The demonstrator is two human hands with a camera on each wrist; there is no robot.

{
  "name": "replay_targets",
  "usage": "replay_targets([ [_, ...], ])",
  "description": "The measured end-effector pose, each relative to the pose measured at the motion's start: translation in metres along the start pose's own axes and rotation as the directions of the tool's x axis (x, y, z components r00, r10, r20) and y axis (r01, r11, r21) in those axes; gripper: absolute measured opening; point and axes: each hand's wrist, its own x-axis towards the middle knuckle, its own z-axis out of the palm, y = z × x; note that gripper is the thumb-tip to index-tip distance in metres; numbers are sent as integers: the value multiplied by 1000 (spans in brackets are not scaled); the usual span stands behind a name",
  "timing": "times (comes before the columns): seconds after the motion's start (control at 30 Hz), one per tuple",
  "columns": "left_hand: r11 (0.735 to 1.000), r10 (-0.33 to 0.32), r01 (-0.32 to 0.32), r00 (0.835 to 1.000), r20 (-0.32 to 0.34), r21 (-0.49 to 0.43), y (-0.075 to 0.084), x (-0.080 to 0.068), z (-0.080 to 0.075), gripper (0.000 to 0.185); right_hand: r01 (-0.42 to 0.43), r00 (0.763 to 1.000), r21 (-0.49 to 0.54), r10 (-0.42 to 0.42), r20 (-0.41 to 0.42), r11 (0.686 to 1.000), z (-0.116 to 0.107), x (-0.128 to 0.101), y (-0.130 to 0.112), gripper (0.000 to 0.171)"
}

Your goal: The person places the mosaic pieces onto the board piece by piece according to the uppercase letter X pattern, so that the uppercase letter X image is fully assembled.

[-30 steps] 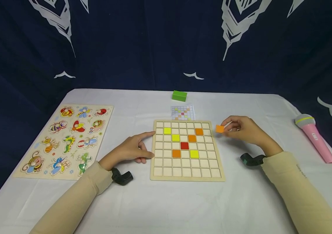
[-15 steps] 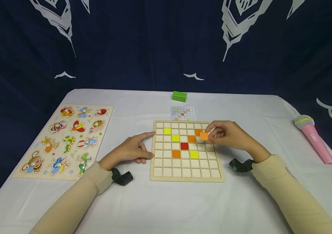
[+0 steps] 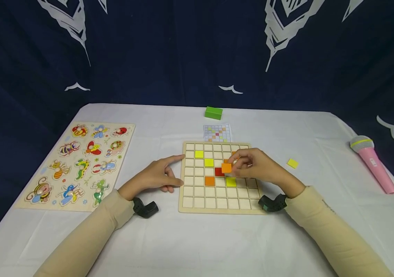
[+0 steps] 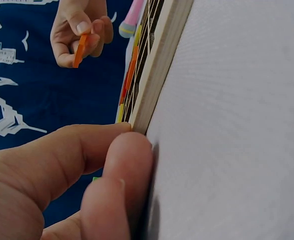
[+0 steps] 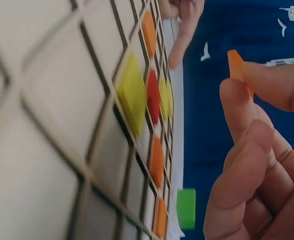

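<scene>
A wooden grid board (image 3: 217, 211) lies flat on the white-covered table, with yellow, orange and red square tiles in some cells. My right hand (image 3: 257, 166) pinches an orange tile (image 3: 226, 168) between thumb and fingers above the board. In the right wrist view that orange tile (image 5: 235, 66) stands on edge, away from the grid. The held tile partly covers the red tile (image 3: 219, 172), and the hand hides some cells on the right. My left hand (image 3: 155, 177) touches the board's left edge with its index fingertip and thumb, spread apart; the other fingers are bent.
A small card with a coloured grid pattern (image 3: 217, 133) lies behind the board, with a green block (image 3: 213, 113) beyond it. An insect picture puzzle (image 3: 79, 165) is at left. A loose yellow tile (image 3: 292, 163) and a pink microphone (image 3: 373, 163) lie at right.
My right hand has moved left with the orange tile, from beside the board to above the red tile. A loose yellow tile has come into view behind it. The left hand stays put.
</scene>
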Motion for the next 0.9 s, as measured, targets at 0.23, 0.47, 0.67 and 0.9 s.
replay_targets([
  [0.23, 1000, -3, 3, 1000, -2, 12, 1, -1, 0, 92, -14, 999, 71, 12, 34, 997, 15, 5, -2, 27],
  [0.47, 1000, -10, 10, 1000, -1, 3, 0, 0, 0, 92, -34, 997, 54, 30, 66, 998, 30, 7, -13, 25],
  [0.67, 1000, -14, 14, 1000, 0, 0, 0, 0, -1, 93, -19, 995, 1, 19, 93, 1000, 42, 11, -18, 23],
  [0.9, 1000, -14, 14, 1000, -3, 3, 1, 0, -1, 91, -16, 990, -44, 22, 138, 999, 57, 17, -20, 18],
])
